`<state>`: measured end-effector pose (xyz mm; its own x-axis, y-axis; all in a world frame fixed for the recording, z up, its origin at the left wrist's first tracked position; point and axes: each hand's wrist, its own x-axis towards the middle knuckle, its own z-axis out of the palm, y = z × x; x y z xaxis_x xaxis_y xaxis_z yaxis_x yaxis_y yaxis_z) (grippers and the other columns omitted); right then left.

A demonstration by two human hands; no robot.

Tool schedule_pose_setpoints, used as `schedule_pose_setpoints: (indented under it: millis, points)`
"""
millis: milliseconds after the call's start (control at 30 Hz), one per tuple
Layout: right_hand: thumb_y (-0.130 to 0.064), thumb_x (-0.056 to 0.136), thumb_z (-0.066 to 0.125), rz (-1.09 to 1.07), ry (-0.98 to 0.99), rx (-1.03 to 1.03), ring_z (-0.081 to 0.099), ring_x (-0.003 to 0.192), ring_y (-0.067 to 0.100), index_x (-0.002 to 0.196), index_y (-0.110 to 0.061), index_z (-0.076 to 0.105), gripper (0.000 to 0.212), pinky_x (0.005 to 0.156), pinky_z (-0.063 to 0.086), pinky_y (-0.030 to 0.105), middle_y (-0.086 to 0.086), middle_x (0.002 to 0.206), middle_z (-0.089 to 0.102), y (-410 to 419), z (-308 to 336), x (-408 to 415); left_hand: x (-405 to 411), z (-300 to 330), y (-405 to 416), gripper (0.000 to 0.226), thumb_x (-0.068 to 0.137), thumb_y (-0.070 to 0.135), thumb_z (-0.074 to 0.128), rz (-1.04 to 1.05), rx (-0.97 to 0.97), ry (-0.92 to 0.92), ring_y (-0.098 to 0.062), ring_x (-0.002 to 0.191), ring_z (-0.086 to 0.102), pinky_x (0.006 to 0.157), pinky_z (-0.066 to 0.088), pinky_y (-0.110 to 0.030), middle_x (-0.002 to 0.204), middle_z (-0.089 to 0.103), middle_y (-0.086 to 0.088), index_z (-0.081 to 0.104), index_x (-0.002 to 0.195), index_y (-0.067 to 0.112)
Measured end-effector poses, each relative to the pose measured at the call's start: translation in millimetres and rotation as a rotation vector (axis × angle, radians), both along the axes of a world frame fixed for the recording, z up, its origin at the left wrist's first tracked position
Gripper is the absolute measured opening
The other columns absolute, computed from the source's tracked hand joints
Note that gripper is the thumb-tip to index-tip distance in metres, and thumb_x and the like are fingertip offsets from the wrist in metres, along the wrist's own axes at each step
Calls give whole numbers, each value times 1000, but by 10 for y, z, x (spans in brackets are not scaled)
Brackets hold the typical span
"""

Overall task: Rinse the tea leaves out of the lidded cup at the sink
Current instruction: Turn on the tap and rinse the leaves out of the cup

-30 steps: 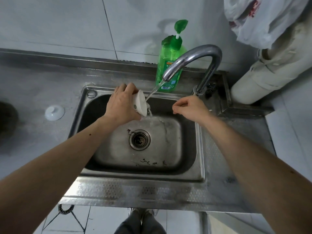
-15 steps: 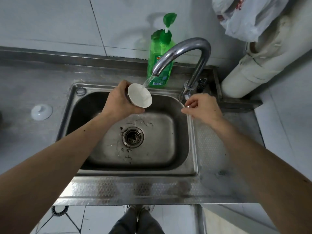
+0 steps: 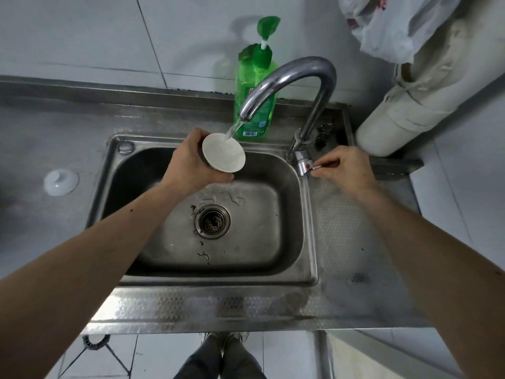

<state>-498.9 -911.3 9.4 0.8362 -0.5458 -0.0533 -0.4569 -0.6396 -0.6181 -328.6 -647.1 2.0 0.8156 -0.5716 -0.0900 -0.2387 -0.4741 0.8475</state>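
Two bare hands are at work over one stainless steel sink (image 3: 308, 231). The left hand (image 3: 191, 166) is wrapped around a single white cup (image 3: 223, 152), holding it above the back of the basin with its mouth tipped up toward the one curved chrome faucet (image 3: 295, 77). A stream of water (image 3: 232, 129) runs from the spout straight into the cup, which looks full to the brim. The right hand (image 3: 344, 170) is off to the side, well apart from the left, its fingertips pinched on the small faucet lever (image 3: 314, 167) at the base of the tap.

One white cup lid (image 3: 61, 182) with a knob lies by itself on the steel counter (image 3: 41, 132) left of the basin, well away from the cup. Down in the basin there is one round drain strainer (image 3: 212, 220), and I count a few dark tea leaf scraps (image 3: 203, 254) stuck to the wet floor around it.

One green pump bottle of dish soap (image 3: 255, 105) stands behind the sink against the tiled wall, partly hidden by the faucet neck. To the right rise one white pipe (image 3: 404, 105) and, above it, one white plastic bag (image 3: 396, 26). A dark scouring pad (image 3: 323, 134) sits beside the faucet base.
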Motion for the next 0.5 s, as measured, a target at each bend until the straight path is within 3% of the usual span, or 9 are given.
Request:
schedule_pose_setpoints:
  millis: [133, 233, 333, 500]
  points:
    - [-21, 61, 86, -24, -31, 6, 60, 65, -3, 85, -16, 77, 26, 70, 48, 11, -2, 77, 71, -27, 12, 65, -3, 6, -5, 77, 42, 28, 92, -9, -12, 6, -14, 98, 58, 72, 45, -22, 104, 60, 8, 46, 103, 28]
    - [-27, 61, 86, -56, -11, -18, 63, 70, 2, 83, -21, 77, 24, 78, 55, 32, -6, 76, 72, -62, 33, 138, -3, 25, -8, 76, 42, 27, 92, -8, -15, 13, -12, 97, 57, 70, 43, -17, 105, 60, 9, 46, 103, 29]
    - [-30, 62, 85, -56, 25, -28, 67, 78, 12, 82, -24, 76, 22, 80, 55, 43, -6, 77, 73, -58, 29, 148, -6, 40, -1, 76, 43, 25, 93, -10, -18, 19, -12, 97, 58, 71, 44, -17, 106, 60, 7, 47, 104, 27]
    - [-33, 57, 86, -65, 83, -31, 67, 81, 12, 89, -25, 74, 35, 81, 56, 42, -7, 82, 72, -38, 95, 161, -15, 69, 24, 77, 44, 25, 93, -16, -7, 14, -7, 94, 56, 67, 40, -10, 106, 59, 9, 47, 106, 25]
